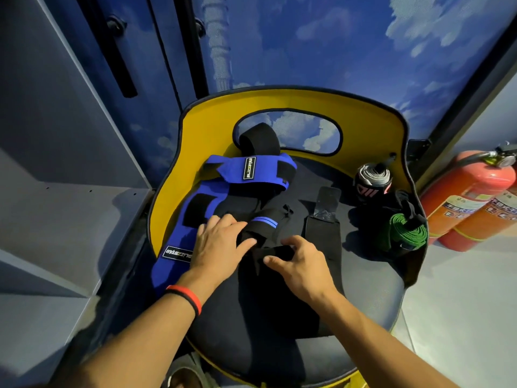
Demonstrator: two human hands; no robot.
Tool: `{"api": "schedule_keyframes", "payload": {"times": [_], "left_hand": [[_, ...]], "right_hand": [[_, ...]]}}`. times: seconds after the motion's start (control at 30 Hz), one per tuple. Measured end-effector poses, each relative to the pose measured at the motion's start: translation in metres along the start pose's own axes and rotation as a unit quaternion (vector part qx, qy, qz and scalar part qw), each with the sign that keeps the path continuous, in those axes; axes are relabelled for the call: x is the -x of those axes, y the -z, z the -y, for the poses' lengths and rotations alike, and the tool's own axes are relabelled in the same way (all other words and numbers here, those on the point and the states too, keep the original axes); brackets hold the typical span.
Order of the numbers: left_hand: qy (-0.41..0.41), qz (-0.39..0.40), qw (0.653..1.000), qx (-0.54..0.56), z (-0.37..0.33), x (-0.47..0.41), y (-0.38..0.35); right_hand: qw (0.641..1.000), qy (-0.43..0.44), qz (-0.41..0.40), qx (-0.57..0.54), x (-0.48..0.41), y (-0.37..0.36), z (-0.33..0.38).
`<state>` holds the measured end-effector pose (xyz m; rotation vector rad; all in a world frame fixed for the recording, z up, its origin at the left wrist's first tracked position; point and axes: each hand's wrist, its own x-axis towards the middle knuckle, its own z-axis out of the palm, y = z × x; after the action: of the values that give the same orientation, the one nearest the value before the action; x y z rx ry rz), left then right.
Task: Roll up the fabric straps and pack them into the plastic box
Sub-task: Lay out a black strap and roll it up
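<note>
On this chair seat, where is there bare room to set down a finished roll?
Bare: the seat's front right, beyond the right hand, below the green roll. Crowded: left with blue straps, centre under both hands, left hand included.

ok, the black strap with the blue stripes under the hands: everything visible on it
The black strap with blue stripes looks like woven elastic fabric, with two thin blue lines across one band. It lies crumpled and partly rolled on the chair seat, over other black straps. The left hand presses its rolled end; the right hand pinches a loose black end. Its full length is hidden.
</note>
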<state>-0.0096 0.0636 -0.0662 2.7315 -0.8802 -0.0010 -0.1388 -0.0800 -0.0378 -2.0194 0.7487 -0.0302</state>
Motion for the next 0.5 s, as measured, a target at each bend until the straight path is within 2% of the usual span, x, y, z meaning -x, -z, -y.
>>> {"api": "schedule_keyframes", "payload": {"times": [0.1,0.17,0.23,0.3,0.37,0.43,0.5], "left_hand": [[0.008,-0.076,0.994,0.080,-0.001,-0.006,0.002],[0.089,-0.139,0.974,0.156,0.007,-0.014,0.013],[0.153,-0.180,0.951,0.200,0.023,-0.021,0.028],[0.197,-0.187,0.934,0.232,0.031,-0.026,0.044],[0.216,-0.195,0.927,0.234,0.030,-0.027,0.053],[0.235,-0.192,0.917,0.259,0.023,-0.026,0.059],[0.273,-0.157,0.891,0.327,0.019,-0.026,0.058]], "right_hand": [[1.000,0.020,-0.018,-0.007,0.002,0.008,-0.006],[0.997,0.042,-0.048,-0.050,0.001,0.016,-0.016],[0.987,0.055,-0.065,-0.139,0.001,0.026,-0.028],[0.969,0.049,-0.070,-0.230,0.001,0.033,-0.034],[0.957,0.036,-0.074,-0.277,0.001,0.038,-0.035],[0.960,0.024,-0.065,-0.270,-0.001,0.039,-0.036],[0.975,0.030,-0.029,-0.220,-0.002,0.039,-0.035]]}}
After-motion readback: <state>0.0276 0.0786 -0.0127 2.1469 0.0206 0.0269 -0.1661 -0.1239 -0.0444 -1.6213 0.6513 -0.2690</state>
